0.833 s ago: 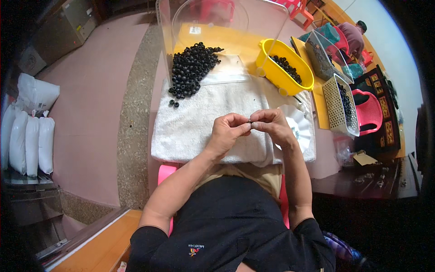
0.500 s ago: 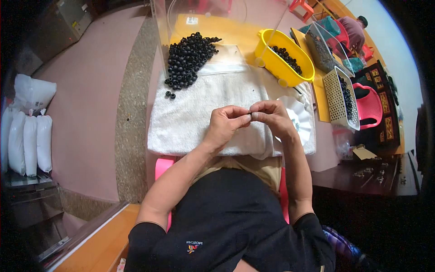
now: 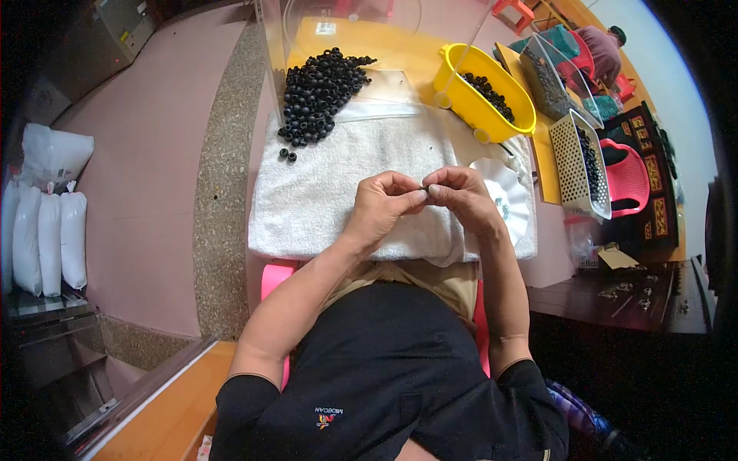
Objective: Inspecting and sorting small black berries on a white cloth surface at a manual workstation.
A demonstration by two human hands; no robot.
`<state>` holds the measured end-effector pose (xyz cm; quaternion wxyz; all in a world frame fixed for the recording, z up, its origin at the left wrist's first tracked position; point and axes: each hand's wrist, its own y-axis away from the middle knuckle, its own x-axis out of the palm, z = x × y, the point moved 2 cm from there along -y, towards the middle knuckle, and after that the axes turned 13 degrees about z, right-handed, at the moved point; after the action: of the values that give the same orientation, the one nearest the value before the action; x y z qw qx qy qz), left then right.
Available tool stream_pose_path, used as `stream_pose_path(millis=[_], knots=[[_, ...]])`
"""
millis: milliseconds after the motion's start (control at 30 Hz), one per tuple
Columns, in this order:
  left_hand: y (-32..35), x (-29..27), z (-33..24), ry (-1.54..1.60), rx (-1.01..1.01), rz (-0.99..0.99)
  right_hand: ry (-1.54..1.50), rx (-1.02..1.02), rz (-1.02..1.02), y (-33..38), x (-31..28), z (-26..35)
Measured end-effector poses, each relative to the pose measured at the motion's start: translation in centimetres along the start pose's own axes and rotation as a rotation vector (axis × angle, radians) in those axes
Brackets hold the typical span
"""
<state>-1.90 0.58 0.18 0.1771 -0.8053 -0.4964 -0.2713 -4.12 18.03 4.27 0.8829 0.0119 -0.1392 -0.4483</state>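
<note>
Over the white towel (image 3: pixel 323 207), my left hand (image 3: pixel 383 203) and my right hand (image 3: pixel 463 200) meet fingertip to fingertip. Both are closed in a pinch on one small dark piece (image 3: pixel 425 189), mostly covered by the fingers, so its exact shape is hidden. Beyond my left hand lies a heap of black, round, bead-like pieces (image 3: pixel 319 96), several showing a hole. Two loose black pieces (image 3: pixel 287 154) sit apart at the heap's near end. Next to my right wrist is a white dish with a wavy rim (image 3: pixel 516 201), partly hidden by that arm.
A yellow tub (image 3: pixel 484 129) with black pieces stands at the back right. Beside it are a white perforated basket (image 3: pixel 567 165) and a clear bin (image 3: pixel 550 84). A transparent panel (image 3: pixel 270 65) rises at the table's far left. Another person (image 3: pixel 600 52) sits far right near a pink chair (image 3: pixel 629 180).
Both hands stay together in nearly the same place, with the fingertips shifted slightly around the small dark piece. The whole view has moved a little.
</note>
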Motion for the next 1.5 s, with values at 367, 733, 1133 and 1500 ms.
stream_pose_path(millis=[367,733,1133,1500], knots=[[0.0,-0.3,0.5,0.105,-0.057,-0.038,0.493,-0.206,-0.009,-0.2,0.2,-0.6],[-0.1,-0.4,0.5,0.180,-0.056,-0.063,1.199,-0.626,-0.259,0.8,3.0,-0.1],[0.1,-0.2,0.6,0.185,-0.026,-0.066,1.311,-0.664,-0.318,0.5,3.6,-1.2],[0.2,0.1,0.5,0.152,-0.062,-0.006,1.307,-0.624,-0.281,1.2,3.6,-0.5]])
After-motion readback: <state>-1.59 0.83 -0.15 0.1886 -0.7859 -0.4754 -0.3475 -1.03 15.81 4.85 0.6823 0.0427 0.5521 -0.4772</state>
